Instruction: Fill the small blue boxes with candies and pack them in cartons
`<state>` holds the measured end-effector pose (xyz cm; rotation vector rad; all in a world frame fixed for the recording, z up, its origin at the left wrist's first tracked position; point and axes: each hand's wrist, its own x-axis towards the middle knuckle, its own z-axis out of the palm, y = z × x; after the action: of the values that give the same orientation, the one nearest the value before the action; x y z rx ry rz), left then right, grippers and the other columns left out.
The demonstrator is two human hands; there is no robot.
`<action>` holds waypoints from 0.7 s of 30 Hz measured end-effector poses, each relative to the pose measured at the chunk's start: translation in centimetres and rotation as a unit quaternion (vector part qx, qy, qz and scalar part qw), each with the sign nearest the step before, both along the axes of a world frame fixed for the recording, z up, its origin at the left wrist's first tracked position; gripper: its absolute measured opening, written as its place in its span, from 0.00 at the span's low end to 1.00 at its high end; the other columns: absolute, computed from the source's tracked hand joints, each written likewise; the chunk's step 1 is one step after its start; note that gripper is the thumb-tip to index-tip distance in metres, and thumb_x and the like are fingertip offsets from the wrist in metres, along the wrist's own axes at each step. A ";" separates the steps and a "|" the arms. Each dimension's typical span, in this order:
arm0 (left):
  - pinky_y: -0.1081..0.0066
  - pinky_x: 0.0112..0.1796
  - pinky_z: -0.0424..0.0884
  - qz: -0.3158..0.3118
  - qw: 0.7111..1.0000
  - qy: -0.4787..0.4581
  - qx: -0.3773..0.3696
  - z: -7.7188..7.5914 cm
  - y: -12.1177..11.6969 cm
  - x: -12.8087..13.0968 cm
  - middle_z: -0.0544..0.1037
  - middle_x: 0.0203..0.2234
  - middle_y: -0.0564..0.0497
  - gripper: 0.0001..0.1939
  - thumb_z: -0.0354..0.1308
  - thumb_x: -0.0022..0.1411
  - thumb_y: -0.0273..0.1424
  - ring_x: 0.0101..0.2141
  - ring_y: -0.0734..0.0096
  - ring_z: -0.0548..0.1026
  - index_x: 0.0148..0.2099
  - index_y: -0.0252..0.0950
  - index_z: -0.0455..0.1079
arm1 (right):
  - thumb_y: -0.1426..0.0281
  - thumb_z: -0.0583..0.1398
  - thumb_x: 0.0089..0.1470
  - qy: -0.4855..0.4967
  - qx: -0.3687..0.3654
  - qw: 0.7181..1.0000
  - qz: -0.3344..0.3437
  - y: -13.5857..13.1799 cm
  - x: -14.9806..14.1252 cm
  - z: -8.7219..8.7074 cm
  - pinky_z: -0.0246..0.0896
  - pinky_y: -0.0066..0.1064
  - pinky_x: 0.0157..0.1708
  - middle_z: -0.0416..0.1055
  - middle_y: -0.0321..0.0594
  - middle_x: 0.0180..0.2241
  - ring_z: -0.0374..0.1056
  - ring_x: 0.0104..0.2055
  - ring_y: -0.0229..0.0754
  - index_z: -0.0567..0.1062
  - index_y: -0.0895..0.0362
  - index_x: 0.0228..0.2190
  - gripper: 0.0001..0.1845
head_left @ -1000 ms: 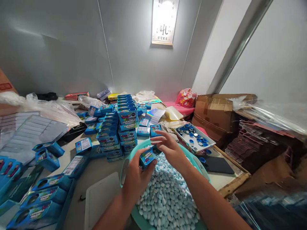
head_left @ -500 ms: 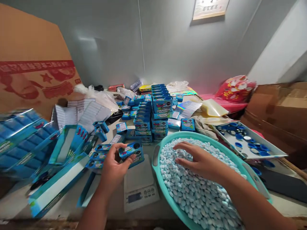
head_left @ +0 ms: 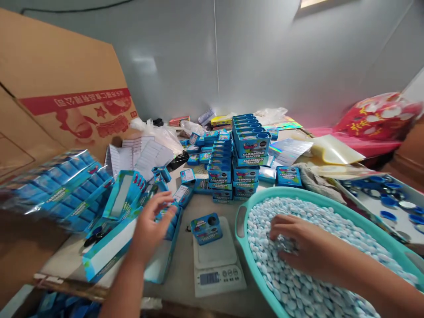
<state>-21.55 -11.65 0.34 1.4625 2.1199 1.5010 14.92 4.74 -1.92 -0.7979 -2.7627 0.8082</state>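
A small blue candy box rests on the back of the white digital scale, tilted a little, with nobody's fingers on it. To its left, my left hand is slightly blurred, its fingers apart and holding nothing I can see. It hovers by small blue boxes in a long blue display tray. My right hand is down in the turquoise basin, fingers curled round some pale blue and white candies. Loose candies of the same kind fill the basin.
Stacks of blue boxes stand behind the scale. Wrapped box packs and an empty-looking tray lie left, before a large carton. A shallow white tray of blue lids is at right.
The box that my left hand held now sits on the scale, and that hand has moved left toward the tray. My right hand has closed on candies. The view has shifted.
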 end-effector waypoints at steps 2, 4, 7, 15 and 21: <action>0.61 0.54 0.72 0.095 0.993 0.055 -0.052 1.9 1.2 -4.7 0.81 0.49 0.43 0.20 0.60 0.65 0.49 0.51 0.56 0.79 0.48 0.38 0.74 | 0.77 0.61 0.48 0.002 -0.004 1.000 0.006 0.1 -0.1 -0.1 0.68 0.38 0.45 0.77 0.42 0.41 0.74 0.45 0.49 0.79 0.48 0.35 0.13; 0.64 0.51 0.73 0.160 0.963 0.122 -0.180 2.6 3.5 -9.5 0.81 0.48 0.45 0.24 0.58 0.64 0.51 0.48 0.58 0.79 0.51 0.39 0.73 | 0.78 0.61 0.47 -0.001 -0.008 1.000 0.007 0.2 -0.1 0.0 0.68 0.37 0.43 0.77 0.41 0.40 0.74 0.44 0.48 0.79 0.48 0.33 0.13; 0.58 0.49 0.73 0.201 0.935 0.124 -0.266 1.7 7.7 -14.6 0.79 0.50 0.37 0.38 0.65 0.56 0.54 0.51 0.45 0.78 0.58 0.31 0.69 | 0.79 0.59 0.46 -0.026 -0.016 1.000 -0.003 0.2 -0.2 0.0 0.67 0.37 0.40 0.77 0.40 0.38 0.74 0.40 0.46 0.78 0.48 0.32 0.15; 0.53 0.50 0.77 0.185 0.913 0.142 -0.334 -2.4 11.8 -16.6 0.75 0.54 0.43 0.20 0.61 0.70 0.39 0.50 0.59 0.77 0.59 0.35 0.71 | 0.78 0.59 0.50 -0.015 -0.032 0.999 -0.003 0.4 -0.2 0.3 0.68 0.39 0.41 0.76 0.38 0.39 0.74 0.41 0.47 0.76 0.48 0.33 0.13; 0.58 0.53 0.73 0.206 0.930 0.180 -0.245 -0.5 8.2 -14.5 0.79 0.51 0.42 0.23 0.66 0.64 0.35 0.51 0.53 0.77 0.58 0.31 0.72 | 0.74 0.63 0.49 0.000 -0.029 0.999 -0.012 0.3 0.3 0.7 0.65 0.35 0.39 0.76 0.39 0.38 0.73 0.38 0.46 0.79 0.50 0.36 0.10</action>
<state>-36.05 -3.50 -0.19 1.2210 2.8857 0.7141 15.17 5.08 -1.20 -0.8406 -2.7359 0.8884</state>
